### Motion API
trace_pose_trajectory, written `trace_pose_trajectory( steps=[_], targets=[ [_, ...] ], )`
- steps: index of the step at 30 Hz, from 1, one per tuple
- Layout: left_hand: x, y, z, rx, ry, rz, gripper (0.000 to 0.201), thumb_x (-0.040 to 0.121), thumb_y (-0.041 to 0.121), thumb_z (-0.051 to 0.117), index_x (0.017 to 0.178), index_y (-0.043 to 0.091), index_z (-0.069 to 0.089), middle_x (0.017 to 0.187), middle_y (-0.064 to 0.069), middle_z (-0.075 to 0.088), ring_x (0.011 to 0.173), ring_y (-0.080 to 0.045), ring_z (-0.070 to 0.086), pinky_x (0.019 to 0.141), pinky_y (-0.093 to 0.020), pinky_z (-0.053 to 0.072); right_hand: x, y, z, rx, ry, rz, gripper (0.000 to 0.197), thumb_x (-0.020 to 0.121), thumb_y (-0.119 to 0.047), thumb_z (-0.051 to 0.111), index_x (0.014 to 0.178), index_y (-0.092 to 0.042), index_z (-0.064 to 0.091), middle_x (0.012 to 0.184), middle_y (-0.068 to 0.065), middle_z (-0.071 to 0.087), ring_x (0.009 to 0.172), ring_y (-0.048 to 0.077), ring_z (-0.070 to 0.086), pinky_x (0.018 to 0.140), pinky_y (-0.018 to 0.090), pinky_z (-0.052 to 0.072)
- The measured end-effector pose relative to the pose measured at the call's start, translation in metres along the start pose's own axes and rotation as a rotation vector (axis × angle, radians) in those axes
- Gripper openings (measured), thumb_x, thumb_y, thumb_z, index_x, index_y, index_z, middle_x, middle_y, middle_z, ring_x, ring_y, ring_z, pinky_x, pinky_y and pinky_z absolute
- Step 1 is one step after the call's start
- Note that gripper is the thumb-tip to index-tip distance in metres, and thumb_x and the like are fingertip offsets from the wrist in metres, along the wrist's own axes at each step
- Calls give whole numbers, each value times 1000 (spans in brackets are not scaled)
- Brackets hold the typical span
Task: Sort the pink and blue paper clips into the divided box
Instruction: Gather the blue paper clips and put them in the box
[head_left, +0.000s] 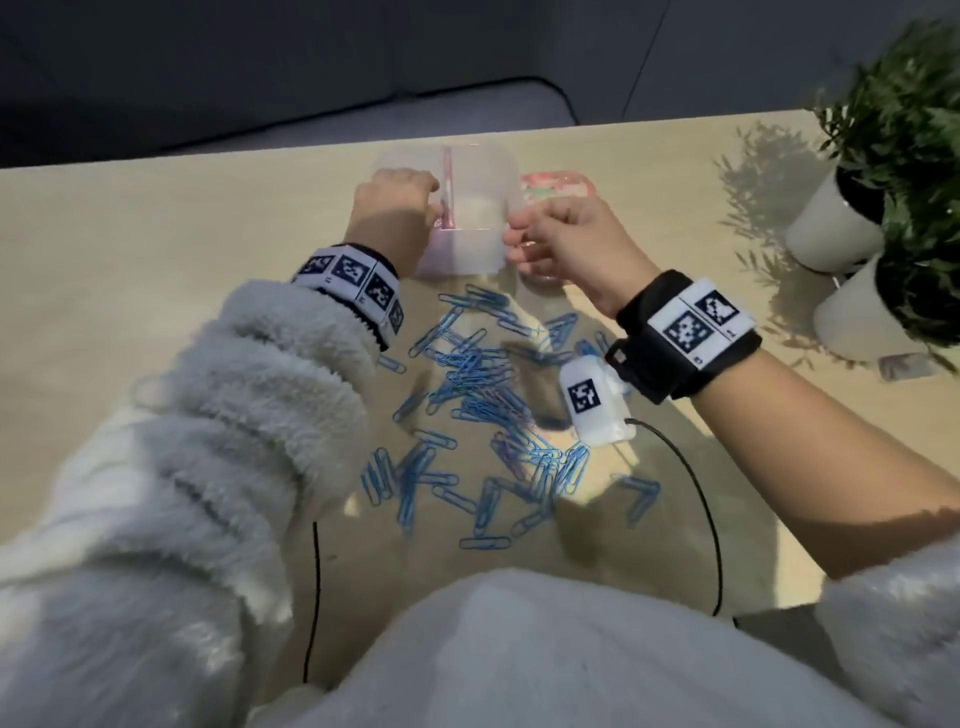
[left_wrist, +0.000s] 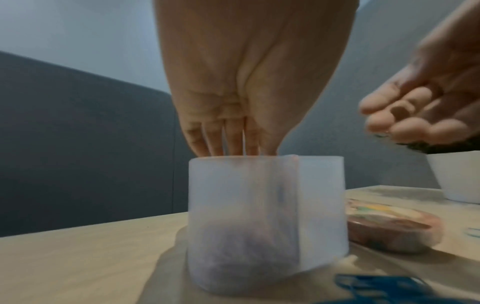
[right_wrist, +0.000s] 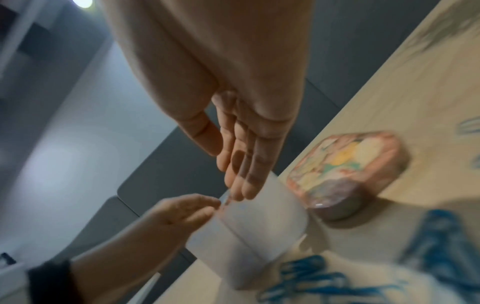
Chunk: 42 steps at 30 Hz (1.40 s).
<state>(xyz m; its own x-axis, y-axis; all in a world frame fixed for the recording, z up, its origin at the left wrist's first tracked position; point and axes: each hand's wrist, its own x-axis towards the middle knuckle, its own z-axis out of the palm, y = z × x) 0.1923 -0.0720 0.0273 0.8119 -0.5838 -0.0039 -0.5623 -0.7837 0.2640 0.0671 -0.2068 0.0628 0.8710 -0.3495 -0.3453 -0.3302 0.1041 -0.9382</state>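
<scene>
clips (head_left: 470, 384) blue | box (head_left: 470, 244) frosted white | lid (head_left: 556, 184) pink floral

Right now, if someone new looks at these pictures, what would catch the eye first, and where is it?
First, the heap of blue paper clips spread over the wooden table, between the person's forearms. Next, the translucent divided box beyond the heap, with the left hand reaching into its left compartment and the right hand at its right edge. Leafy plants in white pots stand at far right.

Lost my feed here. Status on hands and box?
Left hand open, fingertips in the divided box. Right hand open over its right rim. Blue paper clips still piled on table. Nothing blocking.
</scene>
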Motion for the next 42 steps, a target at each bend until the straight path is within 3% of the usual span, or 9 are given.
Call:
trace_pose_trajectory(
  steps=[4,8,10,13,18,24,32,37,42],
  targets=[
    [-45,12,10,19,208,219,22,93,14,42,100,11,64,102,-11,63,95,-31,57,83,-40,37,-9,49,-26,-393,-30,-5,20,88,7,45,95,1,62,70,2,59,42,-4,54,48,12,46],
    [-88,13,40,-48,-116,233,16,88,23,54,98,12,62,98,-8,65,88,-30,62,79,-40,44,-17,78,-24,-858,-237,-59,17,79,-3,62,94,-1,70,77,7,65,56,-5,57,62,12,48],
    [-100,11,50,-73,-233,179,25,83,31,62,100,12,60,101,-9,62,89,-31,60,76,-41,47,-21,86,-13,-987,-236,-130,19,78,-10,64,95,-7,69,92,10,68,79,14,62,78,29,51],
    [-113,6,54,-130,-315,142,30,79,26,69,103,11,59,106,-10,59,94,-30,59,80,-39,46,-25,94,-4,-1079,-214,-167,23,75,-10,62,98,-13,66,100,7,65,92,25,60,78,31,46],
    [-126,-19,52,-206,-357,33,20,77,8,68,96,8,63,101,-13,60,93,-31,61,84,-41,48,-28,101,-7,-1110,-223,-212,16,81,-14,63,95,-12,68,99,8,68,94,27,61,79,33,46],
    [-126,-9,54,-122,-232,134,20,81,17,62,101,12,64,99,-13,61,93,-33,55,81,-44,45,-30,107,-9,-1072,-209,-224,11,82,-15,62,90,-12,68,96,6,68,89,24,61,76,31,45],
    [-122,-5,52,-11,-350,86,16,81,22,63,96,16,64,102,-9,60,98,-31,55,84,-40,42,-29,108,-20,-1018,-243,-132,14,76,-2,59,89,-8,62,75,3,60,74,22,57,71,30,46],
    [-110,-8,43,-132,-257,65,15,86,20,59,97,13,65,99,-11,59,93,-31,56,82,-43,46,-25,96,-25,-788,-184,-110,14,80,2,52,81,-8,62,62,-3,56,52,-3,57,53,10,42],
    [-79,3,50,-70,-249,160,20,85,12,57,103,9,65,107,-16,60,101,-35,55,84,-43,44,-10,97,-16,-659,-104,-40,13,83,-3,49,78,-12,58,69,-1,56,61,8,53,49,7,40]
  ],
)
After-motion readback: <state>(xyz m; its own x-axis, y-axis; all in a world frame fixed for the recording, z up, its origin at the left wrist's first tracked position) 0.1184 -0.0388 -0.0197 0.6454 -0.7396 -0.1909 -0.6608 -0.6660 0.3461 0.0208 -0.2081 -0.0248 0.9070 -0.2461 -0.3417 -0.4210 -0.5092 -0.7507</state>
